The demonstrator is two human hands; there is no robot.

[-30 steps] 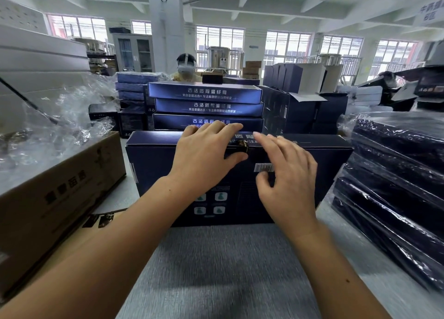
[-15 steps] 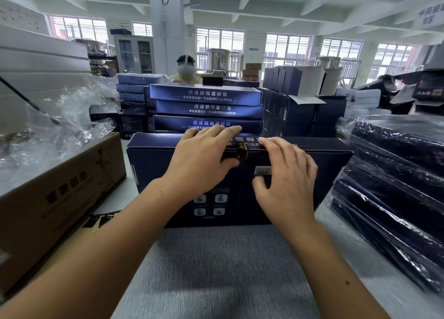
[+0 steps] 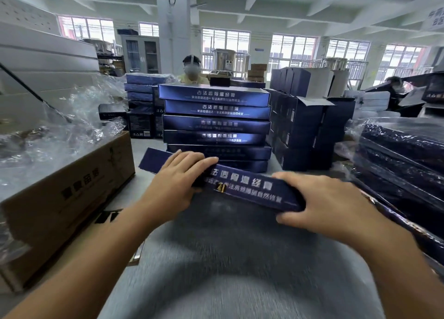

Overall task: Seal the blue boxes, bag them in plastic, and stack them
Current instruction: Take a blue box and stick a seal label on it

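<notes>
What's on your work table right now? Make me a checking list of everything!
Surface: grey table, blurred.
Job's things: blue box held tilted; stack of blue boxes behind it; bagged boxes piled at right.
Clutter: cardboard box at left, plastic bags heaped above it.
Hands: left hand and right hand both grip the blue box.
Cables: nothing sure; a thin dark line crosses the left side.
Surroundings: person behind the stack, windows, more dark boxes.

Blue box [image 3: 245, 190] glossy printed card; carton [image 3: 67, 198] matt brown cardboard.
</notes>
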